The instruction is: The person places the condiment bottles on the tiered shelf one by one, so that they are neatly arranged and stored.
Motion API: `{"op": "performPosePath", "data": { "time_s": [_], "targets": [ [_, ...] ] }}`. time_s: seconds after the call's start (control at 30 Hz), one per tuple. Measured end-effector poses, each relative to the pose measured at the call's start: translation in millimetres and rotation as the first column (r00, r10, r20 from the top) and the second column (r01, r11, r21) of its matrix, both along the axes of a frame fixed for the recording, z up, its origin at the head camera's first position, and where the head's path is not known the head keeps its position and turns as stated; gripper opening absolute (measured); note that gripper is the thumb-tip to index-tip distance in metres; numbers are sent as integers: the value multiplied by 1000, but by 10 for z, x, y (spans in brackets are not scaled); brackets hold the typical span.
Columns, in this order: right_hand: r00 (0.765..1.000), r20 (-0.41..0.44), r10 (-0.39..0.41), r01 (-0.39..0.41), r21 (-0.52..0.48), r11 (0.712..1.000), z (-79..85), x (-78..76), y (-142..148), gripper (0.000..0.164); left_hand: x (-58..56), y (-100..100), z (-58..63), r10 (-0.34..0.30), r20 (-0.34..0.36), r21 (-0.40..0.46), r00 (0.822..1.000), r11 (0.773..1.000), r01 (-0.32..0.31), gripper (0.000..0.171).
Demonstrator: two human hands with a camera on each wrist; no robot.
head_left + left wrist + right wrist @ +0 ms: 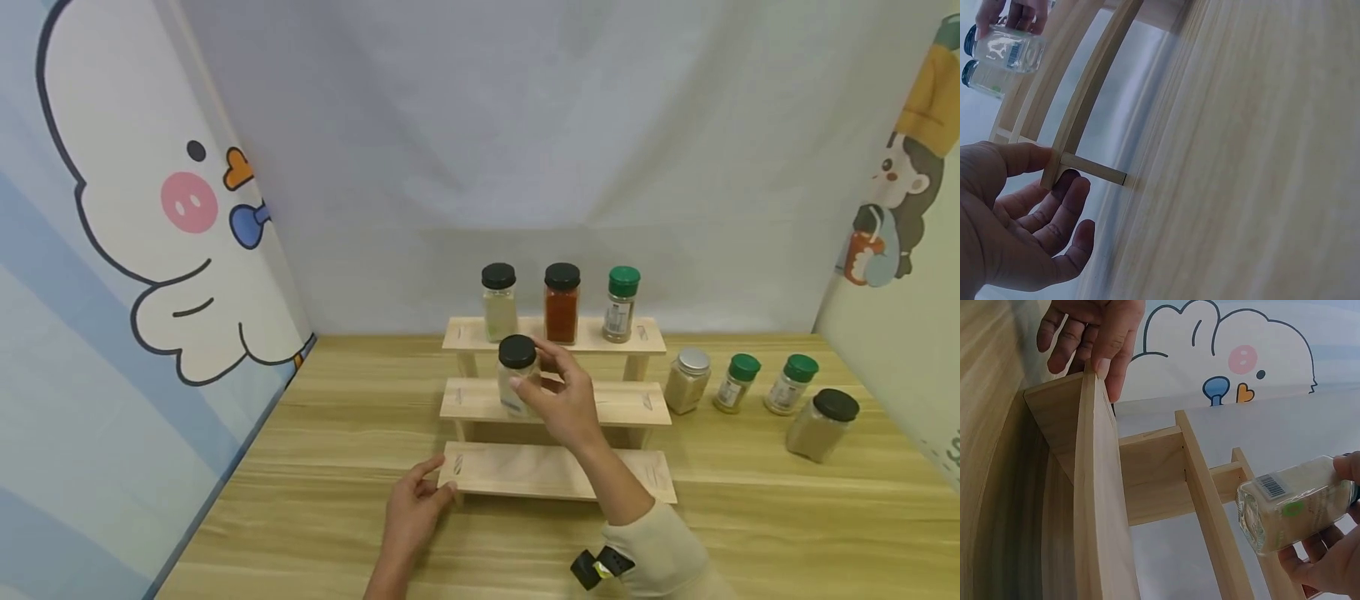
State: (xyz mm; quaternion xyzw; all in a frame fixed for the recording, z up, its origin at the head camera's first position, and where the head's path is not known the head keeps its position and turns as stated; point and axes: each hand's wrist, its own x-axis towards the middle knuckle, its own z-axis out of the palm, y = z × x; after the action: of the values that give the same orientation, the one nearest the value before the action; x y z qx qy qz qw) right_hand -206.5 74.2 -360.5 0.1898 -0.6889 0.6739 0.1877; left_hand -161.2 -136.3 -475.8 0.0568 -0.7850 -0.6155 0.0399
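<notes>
My right hand (566, 404) grips a square glass spice jar (516, 385) with a black lid and pale contents. It holds the jar upright, close over the left part of the rack's middle step (622, 402). In the right wrist view, the jar (1294, 503) shows a barcode label near its base. At the left end of the three-step wooden rack (555, 471), my left hand (415, 504) pinches the bottom step's board. Thumb above and fingers below the board show in the left wrist view, where the left hand (1029, 215) is large.
On the top step stand a black-lidded pale jar (500, 304), a red spice jar (562, 306) and a green-lidded shaker (620, 306). Right of the rack are a silver-lidded jar (687, 383), two green-lidded shakers (737, 385) and a black-lidded jar (821, 427). A curtain hangs behind.
</notes>
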Motion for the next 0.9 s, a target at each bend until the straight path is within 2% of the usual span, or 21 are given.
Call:
{"op": "performPosePath", "data": {
  "time_s": [0.2, 0.63, 0.77, 0.9],
  "targets": [
    [997, -13, 72, -72, -2, 997, -16, -86, -19, 49, -3, 0, -14, -9, 0, 5, 1000, 1000, 9, 48],
    [986, -41, 164, -162, 54, 985, -81, -222, -76, 49, -24, -10, -6, -16, 4, -9, 1000, 1000, 16, 47],
    [981, -49, 187, -184, 51, 982, -137, -277, -72, 51, -19, -11, 0, -22, -3, -16, 1000, 1000, 22, 47],
    [976, -56, 211, -209, 34, 977, -272, -394, -63, 51, -22, -16, -6, -19, -18, -22, 1000, 1000, 18, 46]
  ]
}}
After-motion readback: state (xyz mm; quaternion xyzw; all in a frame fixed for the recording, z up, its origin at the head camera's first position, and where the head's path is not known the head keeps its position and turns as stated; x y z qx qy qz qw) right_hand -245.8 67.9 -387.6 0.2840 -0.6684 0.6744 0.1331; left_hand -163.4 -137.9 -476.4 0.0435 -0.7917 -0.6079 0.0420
